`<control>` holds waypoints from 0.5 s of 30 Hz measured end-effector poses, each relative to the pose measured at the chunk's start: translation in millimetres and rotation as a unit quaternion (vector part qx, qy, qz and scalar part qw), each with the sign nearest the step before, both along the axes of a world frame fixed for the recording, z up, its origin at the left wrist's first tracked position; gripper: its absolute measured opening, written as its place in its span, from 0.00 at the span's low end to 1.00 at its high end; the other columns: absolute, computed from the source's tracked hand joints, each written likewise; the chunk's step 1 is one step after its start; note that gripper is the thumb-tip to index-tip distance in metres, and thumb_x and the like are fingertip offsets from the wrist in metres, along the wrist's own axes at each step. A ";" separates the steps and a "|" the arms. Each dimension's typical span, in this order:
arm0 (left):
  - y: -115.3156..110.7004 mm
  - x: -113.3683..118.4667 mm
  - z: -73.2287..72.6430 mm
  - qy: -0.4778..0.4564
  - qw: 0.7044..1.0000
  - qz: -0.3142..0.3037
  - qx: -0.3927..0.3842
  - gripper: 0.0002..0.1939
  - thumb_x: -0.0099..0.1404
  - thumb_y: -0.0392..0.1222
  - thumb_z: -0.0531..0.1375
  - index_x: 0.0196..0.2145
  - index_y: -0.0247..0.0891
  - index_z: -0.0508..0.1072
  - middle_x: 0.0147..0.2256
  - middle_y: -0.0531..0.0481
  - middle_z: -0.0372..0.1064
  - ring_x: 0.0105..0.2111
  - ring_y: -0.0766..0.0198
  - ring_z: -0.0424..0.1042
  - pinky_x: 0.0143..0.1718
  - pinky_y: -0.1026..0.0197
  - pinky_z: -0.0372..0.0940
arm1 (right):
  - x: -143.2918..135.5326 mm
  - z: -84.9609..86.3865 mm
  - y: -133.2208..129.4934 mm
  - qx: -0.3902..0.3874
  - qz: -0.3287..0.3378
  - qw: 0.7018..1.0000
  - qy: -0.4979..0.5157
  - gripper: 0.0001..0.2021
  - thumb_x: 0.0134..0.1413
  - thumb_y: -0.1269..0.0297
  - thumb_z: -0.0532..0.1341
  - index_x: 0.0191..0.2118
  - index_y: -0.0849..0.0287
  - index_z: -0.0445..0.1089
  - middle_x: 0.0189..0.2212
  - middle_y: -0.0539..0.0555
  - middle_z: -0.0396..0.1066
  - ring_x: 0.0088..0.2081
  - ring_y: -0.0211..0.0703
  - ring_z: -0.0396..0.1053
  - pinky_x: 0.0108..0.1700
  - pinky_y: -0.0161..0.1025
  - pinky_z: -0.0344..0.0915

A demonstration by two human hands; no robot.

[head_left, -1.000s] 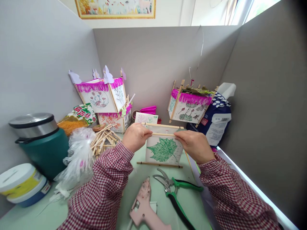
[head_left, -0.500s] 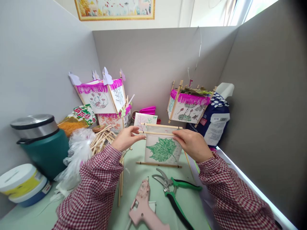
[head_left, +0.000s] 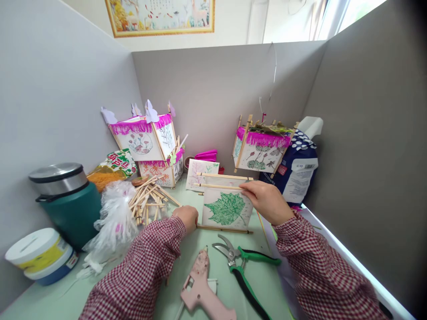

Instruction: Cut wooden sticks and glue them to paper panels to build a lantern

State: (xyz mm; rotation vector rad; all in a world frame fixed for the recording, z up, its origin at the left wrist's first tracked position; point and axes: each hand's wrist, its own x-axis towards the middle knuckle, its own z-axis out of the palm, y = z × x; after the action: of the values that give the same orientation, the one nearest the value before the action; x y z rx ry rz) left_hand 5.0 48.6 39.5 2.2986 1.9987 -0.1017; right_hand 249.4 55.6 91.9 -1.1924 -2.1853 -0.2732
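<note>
A small frame of sticks and white panels with a green leaf drawing stands upright on the green table. My right hand pinches the right end of its upper front stick. Low at the frame's left, my left hand is closed at the left end of the bottom stick; its fingertips are mostly hidden. Just in front lie green-handled pruning shears and a pink glue gun.
Loose sticks, a plastic bag, a teal container and a white tub stand at left. Decorated lanterns are at back left, another lantern and a blue package at back right. Grey partitions surround the table.
My left hand has left the top stick's left end and moved down to the bottom stick's left end. My right hand keeps its hold. The view has shifted slightly.
</note>
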 end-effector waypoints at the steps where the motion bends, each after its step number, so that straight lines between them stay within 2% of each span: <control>1: -0.7 -2.0 0.9 0.001 1.000 -0.006 0.013 0.07 0.46 0.35 0.59 0.25 0.40 0.77 0.32 0.41 0.73 0.33 0.51 0.72 0.31 0.57 0.64 | 0.8 0.4 0.5 -0.004 -0.001 1.000 0.004 0.10 0.55 0.69 0.56 0.41 0.58 0.72 0.39 0.54 0.73 0.41 0.44 0.69 0.44 0.39 0.64; 4: -1.6 -10.5 10.3 0.003 0.998 -0.020 0.054 0.07 0.49 0.37 0.57 0.26 0.40 0.76 0.30 0.42 0.73 0.32 0.52 0.72 0.30 0.57 0.63 | 4.5 2.5 1.2 -0.019 -0.010 0.999 0.024 0.10 0.55 0.68 0.55 0.40 0.57 0.72 0.38 0.53 0.74 0.40 0.43 0.70 0.42 0.38 0.64; 7: -0.8 -20.8 29.5 0.004 0.995 -0.032 0.094 0.08 0.52 0.38 0.55 0.26 0.41 0.75 0.29 0.43 0.72 0.31 0.53 0.71 0.29 0.58 0.61 | 10.1 6.2 -2.1 -0.048 -0.040 0.997 0.042 0.09 0.54 0.65 0.56 0.39 0.56 0.72 0.34 0.51 0.74 0.35 0.42 0.71 0.38 0.37 0.64; 9: -0.2 -27.9 47.1 0.005 0.992 -0.040 0.118 0.08 0.52 0.38 0.55 0.25 0.42 0.74 0.28 0.44 0.72 0.30 0.54 0.70 0.29 0.59 0.60 | 15.1 9.3 -6.9 -0.077 -0.055 0.994 0.052 0.08 0.54 0.64 0.56 0.37 0.55 0.71 0.32 0.50 0.75 0.34 0.41 0.71 0.35 0.36 0.63; 12: -0.7 -37.2 78.1 0.004 0.988 -0.058 0.141 0.06 0.51 0.38 0.56 0.24 0.43 0.73 0.27 0.48 0.71 0.30 0.57 0.69 0.30 0.61 0.59 | 23.0 10.7 -15.6 -0.138 -0.035 0.987 0.069 0.06 0.52 0.63 0.57 0.35 0.55 0.70 0.31 0.49 0.74 0.33 0.40 0.70 0.34 0.34 0.62; 15: -2.7 -41.2 108.7 0.007 0.982 -0.067 0.177 0.06 0.50 0.38 0.56 0.25 0.43 0.73 0.27 0.49 0.72 0.30 0.59 0.68 0.30 0.62 0.58 | 24.7 1.7 -23.2 -0.188 -0.013 0.980 0.059 0.04 0.51 0.64 0.58 0.32 0.56 0.69 0.29 0.48 0.73 0.32 0.40 0.70 0.33 0.33 0.61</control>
State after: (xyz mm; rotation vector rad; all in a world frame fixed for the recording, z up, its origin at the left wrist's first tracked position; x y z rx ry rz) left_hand -36.3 46.0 148.1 2.6474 2.0044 0.2481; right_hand 274.1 32.5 93.6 -1.3994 -2.1751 0.2066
